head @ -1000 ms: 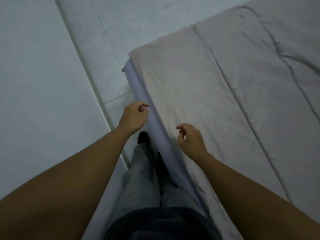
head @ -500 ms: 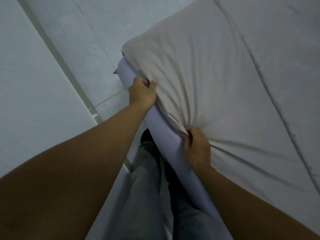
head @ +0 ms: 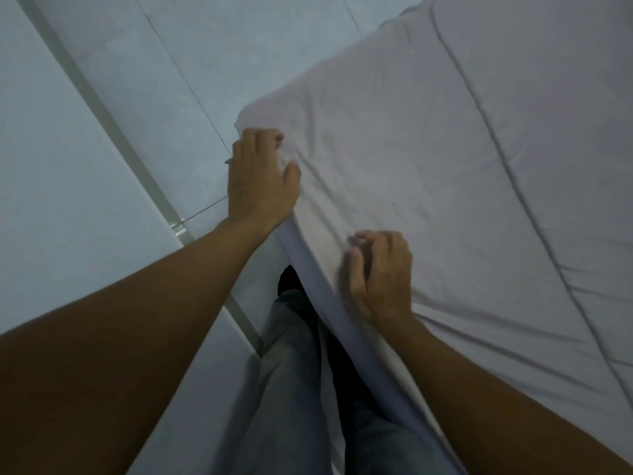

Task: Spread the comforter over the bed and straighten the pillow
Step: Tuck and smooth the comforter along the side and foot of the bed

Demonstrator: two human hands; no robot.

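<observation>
Tugging comforter (head: 428, 166) edge square at bed corner: left hand (head: 260, 180) spread, gripping the hem; right hand (head: 380, 269) curled, pinching fabric. Mostly spread, creases remain; pillow unseen.

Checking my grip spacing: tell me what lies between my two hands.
Head view: only creased comforter edge lies between left hand and right hand.

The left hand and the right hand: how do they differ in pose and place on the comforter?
The left hand lies at the comforter's corner, fingers spread; the right hand sits nearer the person along the edge, fingers curled. The left hand looks sharp, while the right hand is blurred. Both touch the same edge of the comforter.
</observation>
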